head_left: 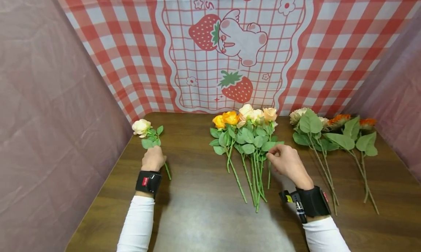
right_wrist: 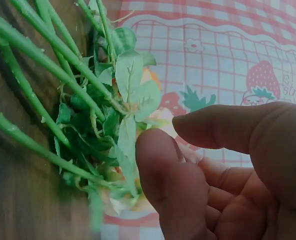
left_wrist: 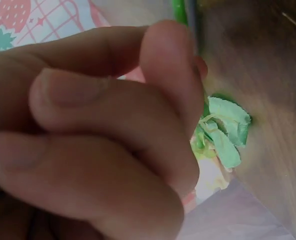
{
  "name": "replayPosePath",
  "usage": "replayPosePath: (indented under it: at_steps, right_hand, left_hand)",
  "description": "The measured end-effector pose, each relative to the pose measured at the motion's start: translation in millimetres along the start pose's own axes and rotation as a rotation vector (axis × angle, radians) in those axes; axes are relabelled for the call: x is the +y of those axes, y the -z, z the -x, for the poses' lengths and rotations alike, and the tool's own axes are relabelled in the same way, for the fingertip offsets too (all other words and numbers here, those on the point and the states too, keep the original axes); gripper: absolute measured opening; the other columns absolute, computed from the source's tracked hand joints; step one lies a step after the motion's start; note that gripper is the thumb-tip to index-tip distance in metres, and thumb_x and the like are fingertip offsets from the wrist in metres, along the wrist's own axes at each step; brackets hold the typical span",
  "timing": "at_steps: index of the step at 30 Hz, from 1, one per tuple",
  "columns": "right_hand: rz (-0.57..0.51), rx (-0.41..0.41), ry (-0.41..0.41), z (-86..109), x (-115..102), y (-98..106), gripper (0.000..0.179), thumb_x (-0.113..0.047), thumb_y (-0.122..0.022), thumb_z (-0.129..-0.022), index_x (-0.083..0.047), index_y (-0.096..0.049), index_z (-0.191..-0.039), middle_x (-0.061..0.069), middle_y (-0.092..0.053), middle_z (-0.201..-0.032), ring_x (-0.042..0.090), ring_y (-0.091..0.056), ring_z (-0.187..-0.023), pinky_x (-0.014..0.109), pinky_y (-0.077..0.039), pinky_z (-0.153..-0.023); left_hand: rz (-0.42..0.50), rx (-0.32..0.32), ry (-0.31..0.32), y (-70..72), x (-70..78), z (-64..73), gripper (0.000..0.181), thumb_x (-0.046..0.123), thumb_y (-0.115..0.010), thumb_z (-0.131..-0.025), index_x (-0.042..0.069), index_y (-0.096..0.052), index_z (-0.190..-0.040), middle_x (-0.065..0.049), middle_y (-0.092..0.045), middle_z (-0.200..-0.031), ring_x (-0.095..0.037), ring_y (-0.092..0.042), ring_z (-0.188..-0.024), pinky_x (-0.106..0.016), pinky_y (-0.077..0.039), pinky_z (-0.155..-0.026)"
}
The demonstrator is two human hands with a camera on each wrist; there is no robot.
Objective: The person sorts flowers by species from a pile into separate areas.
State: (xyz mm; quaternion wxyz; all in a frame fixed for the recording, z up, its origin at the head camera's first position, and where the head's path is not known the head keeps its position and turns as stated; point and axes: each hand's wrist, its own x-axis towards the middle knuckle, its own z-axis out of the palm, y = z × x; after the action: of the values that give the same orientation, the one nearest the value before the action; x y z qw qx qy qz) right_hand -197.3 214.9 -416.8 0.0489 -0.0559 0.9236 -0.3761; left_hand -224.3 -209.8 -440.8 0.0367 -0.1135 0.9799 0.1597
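Observation:
On the left of the table, my left hand pinches the stem of a cream-white rose; its leaves lie just past the fingers. In the left wrist view, curled fingers hide much of this rose, with some green leaves visible beside them. My right hand hovers at the right side of a bunch of pale peach and cream roses. A small gap shows between thumb and index finger in the right wrist view, with nothing between them. Leaves and stems of the bunch appear behind.
Orange roses lie against the bunch's left side. Further right are cream flowers and orange flowers with long crossed stems. A red-checked strawberry cloth hangs behind the brown table. Pinkish drapes stand at the sides.

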Motion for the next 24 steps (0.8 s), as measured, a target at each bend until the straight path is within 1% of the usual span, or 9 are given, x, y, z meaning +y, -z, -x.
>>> replayPosePath:
  at_steps: [3, 7, 12, 15, 19, 24]
  right_hand:
    - [0.009, -0.004, 0.019, 0.2, -0.5, -0.8, 0.024, -0.014, -0.051, -0.101, 0.002, -0.062, -0.115, 0.015, -0.065, -0.072, 0.021, -0.055, -0.054, 0.035, -0.040, -0.051]
    - [0.021, -0.012, 0.021, -0.2, 1.2, -1.8, 0.023, -0.013, -0.051, -0.100, 0.002, -0.064, -0.112, 0.015, -0.066, -0.073, 0.023, -0.059, -0.055, 0.034, -0.042, -0.052]
    - [0.028, -0.050, 0.015, -0.9, 4.1, -1.9, 0.022, -0.011, -0.053, -0.100, 0.003, -0.064, -0.112, 0.016, -0.066, -0.077, 0.026, -0.060, -0.059, 0.034, -0.043, -0.053]
    - [0.028, -0.072, 0.014, -1.7, 5.2, -2.2, 0.021, -0.010, -0.055, -0.100, 0.004, -0.064, -0.112, 0.016, -0.065, -0.076, 0.026, -0.060, -0.058, 0.035, -0.043, -0.053]
    - [0.038, -0.081, 0.015, -2.2, 6.1, -2.6, 0.019, -0.009, -0.057, -0.097, 0.005, -0.065, -0.106, 0.015, -0.065, -0.072, 0.024, -0.060, -0.054, 0.033, -0.043, -0.050]
    - [0.046, -0.078, 0.037, -2.2, 6.8, -2.5, 0.018, -0.008, -0.057, -0.097, 0.006, -0.066, -0.104, 0.014, -0.065, -0.070, 0.024, -0.059, -0.053, 0.033, -0.043, -0.050]
  left_hand:
    - [-0.003, -0.015, 0.000, -3.0, -1.9, -1.4, 0.028, 0.010, -0.064, -0.085, -0.013, -0.067, -0.100, -0.036, -0.065, -0.104, -0.050, -0.066, -0.092, -0.058, -0.054, -0.072]
    - [-0.001, -0.027, -0.002, -6.8, -4.5, -2.8, 0.026, 0.008, -0.065, -0.084, -0.013, -0.066, -0.099, -0.035, -0.065, -0.104, -0.050, -0.066, -0.093, -0.057, -0.054, -0.074]
    - [0.007, -0.034, -0.003, -7.5, -5.8, -4.0, 0.023, 0.006, -0.065, -0.084, -0.013, -0.066, -0.097, -0.035, -0.066, -0.102, -0.048, -0.066, -0.091, -0.056, -0.054, -0.073]
    - [0.009, -0.037, -0.003, -6.7, -5.5, -4.3, 0.023, 0.006, -0.064, -0.084, -0.013, -0.066, -0.097, -0.034, -0.065, -0.102, -0.048, -0.066, -0.090, -0.056, -0.054, -0.072]
    - [0.021, -0.038, 0.002, -6.9, -5.5, -5.0, 0.023, 0.004, -0.063, -0.084, -0.014, -0.066, -0.097, -0.035, -0.065, -0.102, -0.047, -0.066, -0.090, -0.055, -0.054, -0.072]
    - [0.060, -0.016, 0.003, -6.9, -5.3, -6.4, 0.023, 0.004, -0.063, -0.083, -0.015, -0.066, -0.095, -0.037, -0.065, -0.101, -0.048, -0.066, -0.091, -0.056, -0.054, -0.074]
